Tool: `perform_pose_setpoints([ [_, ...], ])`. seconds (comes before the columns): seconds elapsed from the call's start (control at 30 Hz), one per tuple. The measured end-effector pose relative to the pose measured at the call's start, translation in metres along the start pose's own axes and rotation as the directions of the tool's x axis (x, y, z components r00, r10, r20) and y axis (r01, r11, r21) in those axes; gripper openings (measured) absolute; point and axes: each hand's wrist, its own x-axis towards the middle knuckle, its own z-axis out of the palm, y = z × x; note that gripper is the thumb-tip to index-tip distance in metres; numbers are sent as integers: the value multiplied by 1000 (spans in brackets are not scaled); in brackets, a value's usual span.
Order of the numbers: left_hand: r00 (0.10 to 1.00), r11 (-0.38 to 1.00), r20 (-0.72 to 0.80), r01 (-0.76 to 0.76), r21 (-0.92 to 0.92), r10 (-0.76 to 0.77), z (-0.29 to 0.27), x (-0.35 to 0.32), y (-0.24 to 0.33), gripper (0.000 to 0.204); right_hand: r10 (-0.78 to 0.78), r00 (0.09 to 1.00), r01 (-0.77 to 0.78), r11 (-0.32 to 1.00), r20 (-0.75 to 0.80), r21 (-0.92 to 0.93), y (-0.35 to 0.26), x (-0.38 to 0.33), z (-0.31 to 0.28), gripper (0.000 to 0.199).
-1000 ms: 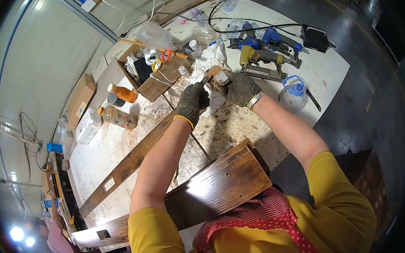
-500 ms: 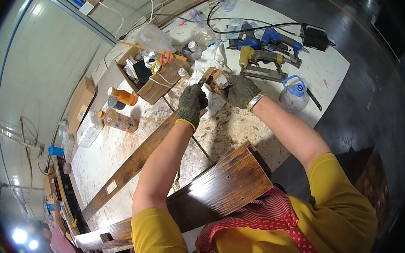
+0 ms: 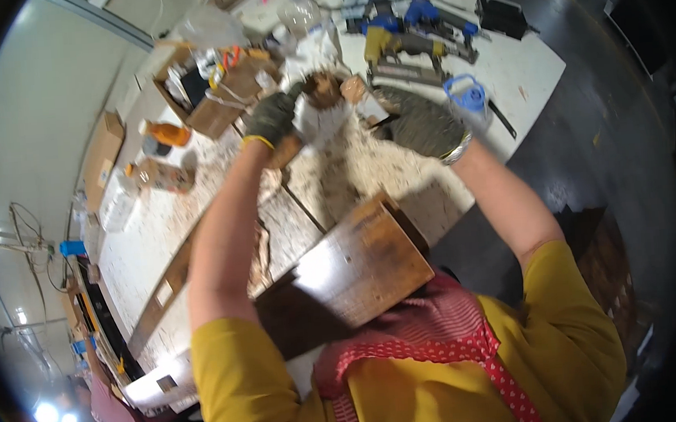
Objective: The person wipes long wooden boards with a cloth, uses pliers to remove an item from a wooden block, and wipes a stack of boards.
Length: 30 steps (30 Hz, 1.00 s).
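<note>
My left hand, in a dark work glove with a yellow cuff, has its fingers closed at the edge of a brown, hollow-looking cardboard-like piece. Just right of it, my gloved right hand grips a small tan-and-white block; motion blur hides its exact kind. A small gap shows between the two pieces. Below my hands, a glossy brown wooden board with small holes lies along the table's near edge. A narrower wooden board with a rectangular cutout runs partly under my left forearm.
Yellow and blue nail guns lie at the back right beside a blue-handled clear jug. An open box of tools, an orange bottle and other bottles stand at the left. A person in pink is at the far lower left.
My hands have drawn apart; the brown piece and the tan-and-white block, close together before, now show separately. My right hand has turned. The whole view has shifted.
</note>
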Motion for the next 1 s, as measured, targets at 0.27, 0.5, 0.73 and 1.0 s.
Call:
perform_pose_setpoints([
  [0.27,999,860,-7,-48,-508,51,-98,-237,115,98,495,650,-754,325,577,571,-43,-45,-102,56],
  [0.5,991,993,-118,-52,110,65,-73,-315,169,97,375,742,-660,258,556,706,-60,-35,-112,47],
  [0.73,987,998,-151,58,-12,-59,-74,-309,170,91,163,835,-543,398,526,739,-63,-13,-122,43],
  [1.0,984,999,-171,52,-14,-53,-70,-310,171,92,51,914,-239,869,401,434,-69,-11,-107,45],
])
